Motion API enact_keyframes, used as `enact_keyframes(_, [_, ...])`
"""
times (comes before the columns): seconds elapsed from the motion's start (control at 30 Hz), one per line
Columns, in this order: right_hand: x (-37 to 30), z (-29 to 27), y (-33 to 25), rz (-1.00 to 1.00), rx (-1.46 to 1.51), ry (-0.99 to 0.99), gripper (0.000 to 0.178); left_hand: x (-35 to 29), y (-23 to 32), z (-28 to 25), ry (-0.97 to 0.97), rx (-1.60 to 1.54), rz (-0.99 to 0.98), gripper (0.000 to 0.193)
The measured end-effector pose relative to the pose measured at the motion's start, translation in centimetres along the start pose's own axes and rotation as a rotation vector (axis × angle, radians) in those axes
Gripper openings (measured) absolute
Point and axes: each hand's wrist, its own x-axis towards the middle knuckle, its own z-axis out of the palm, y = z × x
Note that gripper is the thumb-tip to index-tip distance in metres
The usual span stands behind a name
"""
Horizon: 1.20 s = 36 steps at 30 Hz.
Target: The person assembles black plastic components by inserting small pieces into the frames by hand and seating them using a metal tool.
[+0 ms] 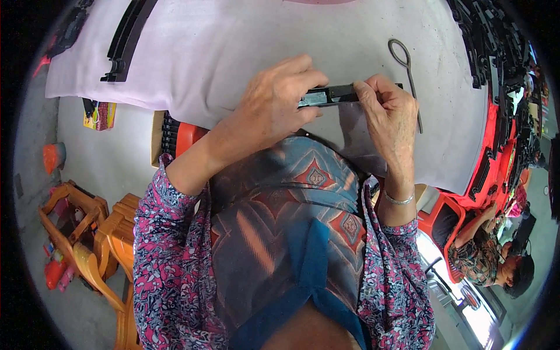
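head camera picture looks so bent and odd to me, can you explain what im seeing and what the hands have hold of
There is no machine here, just a person's two bare hands. The camera is worn on their head and looks down, so their own chest and patterned sleeves fill the lower part. Its wide fisheye lens bends straight edges near the rim.

The left hand and right hand hold a black piece between them, one at each end. Below it is a pale cloth. On that lie a looped rod, beside the right hand, and a black strip at the far left. More black parts crowd the right side, where another person also shows.
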Motion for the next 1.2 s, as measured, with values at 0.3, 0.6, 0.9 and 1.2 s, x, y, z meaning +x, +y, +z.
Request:
enact_keyframes(0.3, [0.3,-0.4,1.4,0.088,0.223,-0.069,0.024,0.0,0.0,0.0,0.011,-0.002,0.001,0.032])
enact_keyframes(0.6, [-0.1,0.2,0.6,0.050,0.184,-0.032,0.023,0.0,-0.1,0.1,0.009,0.010,0.014,0.032])
enact_keyframes(0.9, [-0.2,0.6,0.5,0.045,0.086,0.053,0.024,0.1,0.0,0.0,0.004,0.000,0.002,0.032])
enact_keyframes(1.2, [-0.5,0.9,0.2,0.061,0.018,0.103,0.023,0.0,0.5,-0.4,0.032,-0.020,-0.007,0.035])
